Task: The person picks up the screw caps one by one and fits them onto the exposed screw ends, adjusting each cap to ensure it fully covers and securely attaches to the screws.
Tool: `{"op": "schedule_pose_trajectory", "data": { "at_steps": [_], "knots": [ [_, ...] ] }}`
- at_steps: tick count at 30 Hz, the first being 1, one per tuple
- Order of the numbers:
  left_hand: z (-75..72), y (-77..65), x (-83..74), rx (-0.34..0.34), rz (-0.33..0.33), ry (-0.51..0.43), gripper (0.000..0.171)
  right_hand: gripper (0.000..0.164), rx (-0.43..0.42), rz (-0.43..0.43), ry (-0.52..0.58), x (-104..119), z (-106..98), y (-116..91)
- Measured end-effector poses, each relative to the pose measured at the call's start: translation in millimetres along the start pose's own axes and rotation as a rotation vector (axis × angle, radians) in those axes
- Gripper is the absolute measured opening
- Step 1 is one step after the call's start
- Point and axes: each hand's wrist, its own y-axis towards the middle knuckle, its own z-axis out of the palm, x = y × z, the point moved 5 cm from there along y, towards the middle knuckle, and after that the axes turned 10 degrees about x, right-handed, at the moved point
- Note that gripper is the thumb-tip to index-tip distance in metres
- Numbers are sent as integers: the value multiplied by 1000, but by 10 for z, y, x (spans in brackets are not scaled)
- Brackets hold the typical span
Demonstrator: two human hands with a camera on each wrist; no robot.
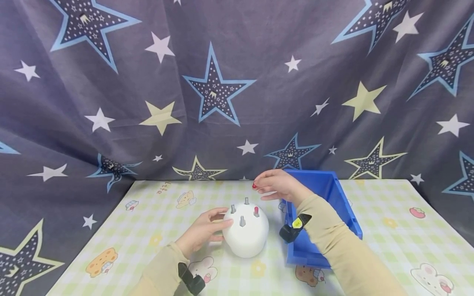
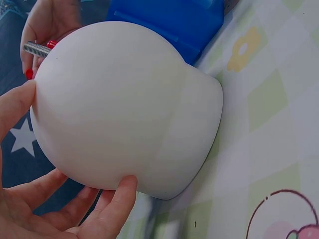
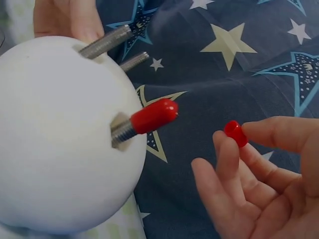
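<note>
A white round body (image 1: 245, 240) with metal threaded studs sticking out of its top stands on the table. My left hand (image 1: 205, 230) holds it from the left side, the thumb high and the other fingers lower on its curve. One stud wears a red cap (image 3: 155, 115); three bare studs (image 1: 242, 221) show grey thread. Beyond and to the right, my right hand (image 1: 277, 185) is raised and pinches a second small red cap (image 3: 237, 133) between thumb and fingertip. That cap is apart from the studs, its hollow end visible in the right wrist view.
A blue plastic bin (image 1: 307, 260) stands right of the white body, under my right forearm; the arm hides part of its inside. The table is covered with a green checked cloth (image 1: 140, 230). A dark star-patterned curtain (image 1: 222, 152) hangs behind the far edge.
</note>
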Motion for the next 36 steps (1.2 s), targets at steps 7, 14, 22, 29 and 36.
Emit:
{"op": "schedule_pose_trajectory", "data": {
  "at_steps": [7,14,22,29,36],
  "knots": [
    [-7,3,4,-2,1,2,65,18,-34,-24,-142,51,48,10],
    [-11,12,7,2,6,-4,65,16,-30,-52,-268,75,89,29],
    [-9,3,6,9,5,-12,65,15,4,-62,-323,76,169,45],
    [-9,-5,-2,15,9,-7,67,14,18,-68,-331,73,218,49],
    [0,-4,5,4,10,-7,66,13,20,-78,-349,70,234,42]
  ]
}}
